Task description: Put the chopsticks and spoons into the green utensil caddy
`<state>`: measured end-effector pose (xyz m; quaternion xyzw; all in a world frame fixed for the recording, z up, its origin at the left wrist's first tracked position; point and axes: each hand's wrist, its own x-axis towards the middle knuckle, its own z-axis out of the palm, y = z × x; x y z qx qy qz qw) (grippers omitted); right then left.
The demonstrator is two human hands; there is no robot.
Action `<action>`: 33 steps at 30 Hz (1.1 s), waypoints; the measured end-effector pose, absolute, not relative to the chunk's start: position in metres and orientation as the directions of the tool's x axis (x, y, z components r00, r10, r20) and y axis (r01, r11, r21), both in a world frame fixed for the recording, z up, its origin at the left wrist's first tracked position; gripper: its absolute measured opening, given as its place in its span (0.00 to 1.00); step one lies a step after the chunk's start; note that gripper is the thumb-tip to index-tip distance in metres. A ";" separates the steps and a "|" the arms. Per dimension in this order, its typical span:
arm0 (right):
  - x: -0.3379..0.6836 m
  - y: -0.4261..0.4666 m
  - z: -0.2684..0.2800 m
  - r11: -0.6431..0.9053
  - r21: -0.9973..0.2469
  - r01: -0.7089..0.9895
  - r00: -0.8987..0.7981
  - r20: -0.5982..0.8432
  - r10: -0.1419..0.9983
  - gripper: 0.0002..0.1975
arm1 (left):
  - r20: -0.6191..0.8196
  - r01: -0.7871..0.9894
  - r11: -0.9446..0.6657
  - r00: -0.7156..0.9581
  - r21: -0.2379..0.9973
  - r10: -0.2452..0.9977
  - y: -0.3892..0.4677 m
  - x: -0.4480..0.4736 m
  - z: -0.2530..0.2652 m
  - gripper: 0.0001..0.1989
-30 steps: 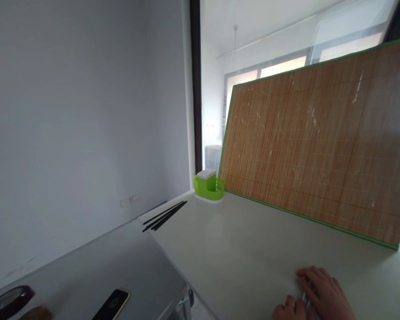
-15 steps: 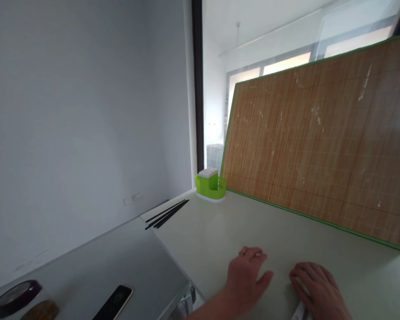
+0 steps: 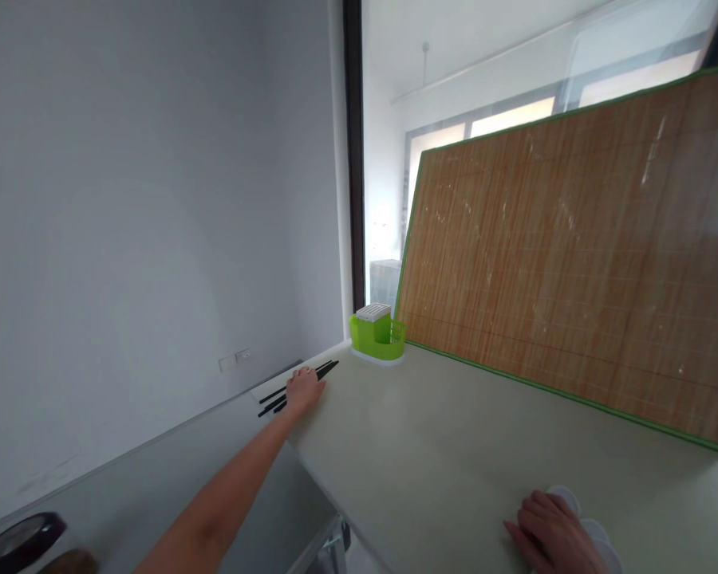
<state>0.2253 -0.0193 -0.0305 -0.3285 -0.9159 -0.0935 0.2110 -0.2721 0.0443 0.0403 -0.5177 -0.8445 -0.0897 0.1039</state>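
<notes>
My left hand point(image 3: 305, 388) is stretched far out to the table's left corner. It lies over several black chopsticks point(image 3: 270, 406), its fingers curled down around their middle; their ends stick out on both sides. Just beyond stands a bright green utensil holder point(image 3: 374, 341) with a white slotted top. Near the bottom right, my right hand point(image 3: 554, 532) rests with bent fingers on a white thing with rounded lobes point(image 3: 598, 532). The palm hides most of that thing, so its kind is unclear.
A large bamboo-faced board point(image 3: 562, 263) with green edging leans against the window behind the white table point(image 3: 431, 430). On a lower grey surface at bottom left are a dark round-rimmed object point(image 3: 21, 542) and a brown one point(image 3: 70, 563).
My left hand has moved from the table's front middle out to the chopsticks at the left. My right hand has shifted slightly, and white lobes now show beside it. My left arm covers the phone.
</notes>
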 end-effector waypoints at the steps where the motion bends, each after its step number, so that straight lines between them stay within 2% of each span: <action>1: 0.225 -0.019 -0.032 0.768 0.028 0.640 -0.699 0.438 0.566 0.15 | 0.246 0.878 0.478 -0.472 0.037 0.847 0.043 -0.281 0.038 0.20; 6: 0.226 -0.021 -0.033 0.762 0.008 0.647 -0.697 0.410 0.588 0.16 | 0.135 0.839 0.545 -0.540 0.006 0.830 0.043 -0.308 0.029 0.23; 12: 0.228 -0.021 -0.033 0.752 -0.006 0.659 -0.689 0.396 0.607 0.17 | 0.094 0.880 0.473 -0.468 -0.042 0.879 0.046 -0.313 0.034 0.17; 20: 0.228 -0.019 -0.037 0.743 -0.017 0.669 -0.679 0.394 0.620 0.17 | 0.049 0.896 0.441 -0.439 -0.042 0.897 0.046 -0.302 0.041 0.17; 28: 0.227 -0.020 -0.035 0.734 -0.032 0.678 -0.668 0.388 0.635 0.17 | 0.094 0.936 0.350 -0.345 -0.041 0.934 0.042 -0.251 0.033 0.16; 33: 0.225 -0.020 -0.032 0.719 -0.044 0.693 -0.663 0.353 0.660 0.16 | 0.185 0.938 0.344 -0.333 -0.034 0.925 0.035 -0.228 0.030 0.21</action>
